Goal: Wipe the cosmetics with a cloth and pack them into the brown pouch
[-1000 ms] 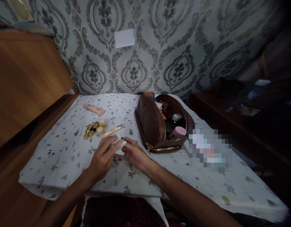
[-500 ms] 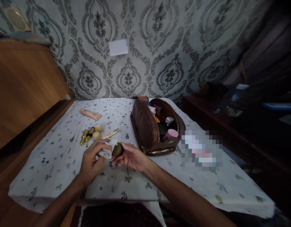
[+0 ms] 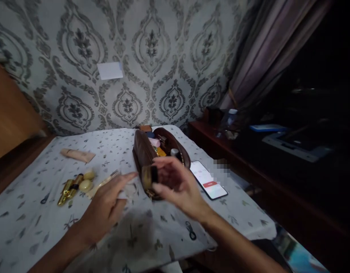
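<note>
Between the fingertips of my right hand (image 3: 179, 185) is a small jar (image 3: 147, 177) with a black lid, tilted on its side and blurred by motion. It is held in front of the open brown makeup bag (image 3: 142, 149). My left hand (image 3: 106, 203) is to the left of it, apart from the jar, with a crumpled white wipe (image 3: 131, 192) under its fingers. Beyond that hand lie a thin clear packet (image 3: 106, 179), two cream-coloured round pots (image 3: 86, 185) and several gold tubes (image 3: 67, 189). The bag's front is partly hidden by my right hand.
A peach squeeze tube (image 3: 77, 155) lies at the back left of the patterned cloth (image 3: 118, 242). Right of the bag lies a lit phone (image 3: 209, 181). A dark red ledge (image 3: 203, 132) with a plastic bottle (image 3: 231, 116) runs along the right.
My right hand has carried the jar away from the wipe, towards the makeup bag. My hands have come apart, and the view has turned to the right.
</note>
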Demonstrator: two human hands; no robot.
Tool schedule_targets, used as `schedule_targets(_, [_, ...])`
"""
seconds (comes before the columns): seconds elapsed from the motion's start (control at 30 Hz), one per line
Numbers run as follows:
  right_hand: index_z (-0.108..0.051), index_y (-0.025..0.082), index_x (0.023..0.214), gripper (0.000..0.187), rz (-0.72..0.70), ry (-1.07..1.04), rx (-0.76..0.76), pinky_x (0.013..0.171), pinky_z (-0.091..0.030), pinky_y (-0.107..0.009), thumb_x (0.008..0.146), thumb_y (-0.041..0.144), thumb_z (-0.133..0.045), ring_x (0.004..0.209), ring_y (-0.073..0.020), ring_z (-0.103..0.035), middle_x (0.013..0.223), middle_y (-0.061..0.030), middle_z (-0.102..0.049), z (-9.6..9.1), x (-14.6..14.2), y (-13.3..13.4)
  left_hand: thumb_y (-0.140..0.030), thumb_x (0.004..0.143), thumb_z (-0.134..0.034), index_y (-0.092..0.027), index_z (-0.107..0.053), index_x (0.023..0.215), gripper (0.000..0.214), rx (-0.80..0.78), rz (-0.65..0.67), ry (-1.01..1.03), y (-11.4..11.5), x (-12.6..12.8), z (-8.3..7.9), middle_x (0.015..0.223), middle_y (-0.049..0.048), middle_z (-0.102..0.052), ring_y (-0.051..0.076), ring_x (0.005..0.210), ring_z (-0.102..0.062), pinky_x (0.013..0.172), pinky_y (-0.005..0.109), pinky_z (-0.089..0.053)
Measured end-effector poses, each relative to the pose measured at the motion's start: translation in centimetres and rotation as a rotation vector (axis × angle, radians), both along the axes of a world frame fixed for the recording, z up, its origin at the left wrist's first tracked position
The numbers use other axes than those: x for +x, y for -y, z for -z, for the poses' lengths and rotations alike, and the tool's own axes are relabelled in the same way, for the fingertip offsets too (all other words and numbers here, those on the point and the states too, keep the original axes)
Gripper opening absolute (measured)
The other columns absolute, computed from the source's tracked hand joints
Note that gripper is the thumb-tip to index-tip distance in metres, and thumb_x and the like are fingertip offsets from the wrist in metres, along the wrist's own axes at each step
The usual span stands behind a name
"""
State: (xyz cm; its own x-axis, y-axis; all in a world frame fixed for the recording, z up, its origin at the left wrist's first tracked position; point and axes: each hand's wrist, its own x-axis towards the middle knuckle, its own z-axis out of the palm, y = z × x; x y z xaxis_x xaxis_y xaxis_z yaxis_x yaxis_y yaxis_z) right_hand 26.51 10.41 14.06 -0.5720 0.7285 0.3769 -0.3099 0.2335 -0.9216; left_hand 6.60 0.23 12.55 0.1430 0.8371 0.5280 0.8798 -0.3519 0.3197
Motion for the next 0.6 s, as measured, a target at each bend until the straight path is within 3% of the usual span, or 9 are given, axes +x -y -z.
schedule_targets(0.13, [-0.061, 0.023, 0.100, 0.034, 0.203, -0.011, -0.040, 0.060, -0.052, -0.024, 0.076, 0.037, -0.080, 0.071, -0.0136, -0.061, 0.086, -0.0004, -0.064, -2.2, 2.5, -3.6, -0.006, 0.076, -0.040, -0.031, -0.034, 0.151, 0.080, -0.064, 0.060, -0.370, -4.3, 2.7, -1.2, 0.085, 0.0041, -0.064, 0.021, 0.065, -0.061, 0.055, 0.028, -0.047])
schedule_targets(0.23, [-0.062, 0.023, 0.099, 0.030, 0.232, 0.018, -0.017, 0.062, -0.054, -0.026, 0.077, 0.035, -0.079, 0.074, -0.0148, -0.063, 0.089, -0.0005, -0.065, -2.3, 3.2, -5.8, -0.006, 0.071, -0.042, -0.029, -0.039, 0.149, 0.081, -0.071, 0.048, -0.522, -6.2, 3.4, -1.4, 0.083, 0.0056, -0.065, 0.021, 0.062, -0.060, 0.050, 0.026, -0.043])
schedule_targets(0.4, [-0.067, 0.023, 0.104, 0.029, 0.278, 0.142, 0.156, 0.073, -0.058, -0.030, 0.078, 0.024, -0.078, 0.086, -0.0175, -0.066, 0.108, -0.0032, -0.066, -1.5, 4.0, -7.6, -0.008, 0.075, -0.042, -0.024, -0.048, 0.141, 0.069, 0.005, 0.072, -0.534, -6.2, 2.5, -0.3, 0.087, 0.0070, -0.067, 0.023, 0.069, -0.063, 0.055, 0.030, -0.048])
schedule_targets(0.6, [-0.070, 0.029, 0.109, 0.027, 0.167, 0.276, 0.336, 0.073, -0.058, -0.028, 0.082, 0.022, -0.073, 0.089, -0.0182, -0.067, 0.100, 0.0011, -0.068, -1.5, 4.3, -9.1, -0.015, 0.090, -0.042, -0.027, -0.047, 0.145, 0.057, 0.024, 0.151, -0.394, -5.8, 1.1, 2.4, 0.085, 0.0058, -0.068, 0.021, 0.078, -0.066, 0.069, 0.031, -0.056])
